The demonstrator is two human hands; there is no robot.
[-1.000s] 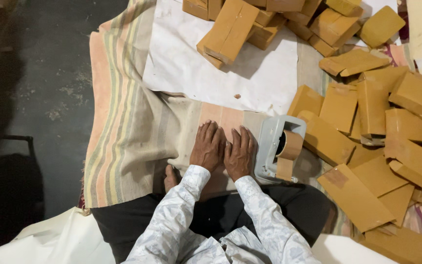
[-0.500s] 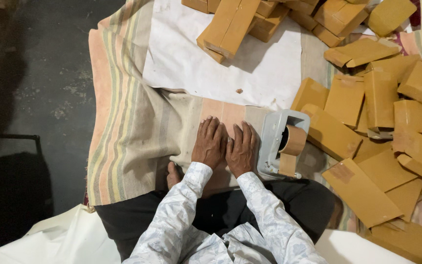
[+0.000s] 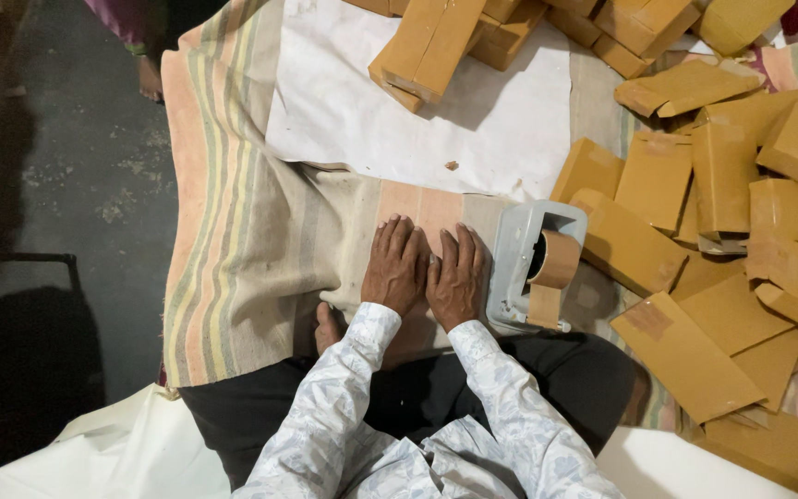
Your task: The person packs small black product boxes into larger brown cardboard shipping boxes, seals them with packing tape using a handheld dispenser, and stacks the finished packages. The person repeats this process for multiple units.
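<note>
striped cloth [image 3: 233,249] spread over floor, hands resting on its pale band just in front of the knees. soft, light, limp; likely to wrinkle and slide, best pinched at an edge or pressed flat. left hand [image 3: 396,266] and right hand [image 3: 455,277] side by side, touching, palms down, fingers nearly straight, grasping nothing. grey tape dispenser [image 3: 536,266] just beside right hand. flat brown cardboard boxes [image 3: 695,351] heaped beyond it.
</note>
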